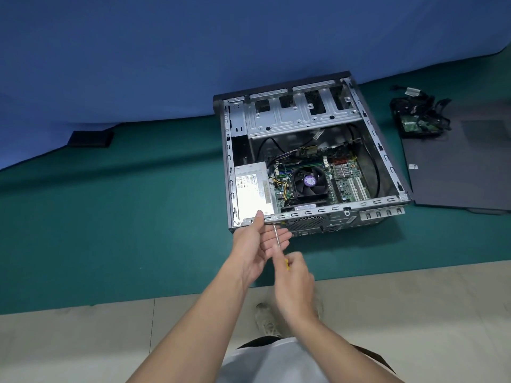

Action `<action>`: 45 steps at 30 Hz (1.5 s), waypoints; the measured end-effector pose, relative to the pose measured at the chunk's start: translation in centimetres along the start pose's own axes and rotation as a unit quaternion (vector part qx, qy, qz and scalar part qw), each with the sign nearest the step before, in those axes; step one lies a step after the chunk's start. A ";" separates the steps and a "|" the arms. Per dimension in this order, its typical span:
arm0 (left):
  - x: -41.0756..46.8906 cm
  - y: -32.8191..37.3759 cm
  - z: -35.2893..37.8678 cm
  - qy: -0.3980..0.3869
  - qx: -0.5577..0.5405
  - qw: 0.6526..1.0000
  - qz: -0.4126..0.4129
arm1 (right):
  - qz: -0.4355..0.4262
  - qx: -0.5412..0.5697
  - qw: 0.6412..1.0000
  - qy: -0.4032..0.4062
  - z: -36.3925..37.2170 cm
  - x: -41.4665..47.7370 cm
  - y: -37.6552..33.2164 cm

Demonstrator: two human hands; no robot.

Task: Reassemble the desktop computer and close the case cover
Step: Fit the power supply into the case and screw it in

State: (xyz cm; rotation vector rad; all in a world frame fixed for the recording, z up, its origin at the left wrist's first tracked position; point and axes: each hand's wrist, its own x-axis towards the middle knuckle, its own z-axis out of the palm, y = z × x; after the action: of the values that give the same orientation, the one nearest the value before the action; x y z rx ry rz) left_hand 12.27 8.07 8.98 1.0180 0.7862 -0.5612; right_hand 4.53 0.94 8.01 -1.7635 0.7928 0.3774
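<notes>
The open computer case (331,209) lay on a green mat (110,217) on the floor, in the middle right of the frame, with its power supply (253,189) in the lower left corner of the case. The case cover (459,167) lay flat at the right edge of the frame, apart from the case and not yet mounted.

The left hand (257,244) was released, palm up. Its thumb touched the near rim of the case beside the power supply, and its straight fingers lay under the shaft of the screwdriver (276,236). The right hand (293,275) was grasping the yellow handle; it looked blurred. The tip met the near wall of the case, just under the rim. I cannot tell if a screw was there.

I think the danger was a slip of the tip. If the right hand pushed at an angle, the tip could jump out of the screw head, damage it, or hit the left fingers. A loose screw could also fall into the case. A bundle of cables (417,117) at the upper right was outside the case; closing the cover without it would leave the work incomplete.
</notes>
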 end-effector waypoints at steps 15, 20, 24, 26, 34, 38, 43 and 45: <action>-0.3 -0.3 -0.1 0.004 0.009 1.000 0.018 | 0.228 0.531 0.768 -0.277 -1.1 1.5 0.0; -0.2 -0.8 0.6 0.042 0.009 0.998 0.035 | 0.066 0.124 0.990 -0.027 -1.1 -0.4 -0.1; -0.2 -0.7 0.6 0.039 0.015 0.999 0.031 | -0.118 -0.112 0.986 0.044 -0.4 -1.0 0.7; -0.3 -0.6 0.3 0.024 0.020 0.999 0.027 | -0.121 -0.124 0.984 0.048 0.1 -0.4 0.8; 0.1 0.1 -0.4 -0.012 -0.002 1.000 -0.010 | 0.182 0.459 0.853 -0.172 0.0 0.5 1.2; 0.1 0.1 -0.4 -0.011 -0.004 1.000 -0.008 | 0.237 0.547 0.750 -0.287 -0.8 0.9 1.2; 0.0 0.0 -0.2 -0.008 -0.007 1.000 -0.005 | 0.251 0.577 0.706 -0.326 -1.2 1.1 1.4; 0.0 0.0 -0.2 -0.010 -0.005 1.000 -0.004 | 0.249 0.582 0.701 -0.329 -1.2 1.1 1.5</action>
State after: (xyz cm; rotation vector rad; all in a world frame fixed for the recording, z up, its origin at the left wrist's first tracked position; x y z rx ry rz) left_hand 12.17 8.28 8.94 0.9984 0.7756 -0.5730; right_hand 4.18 -0.77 6.65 -0.1350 0.6892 0.6216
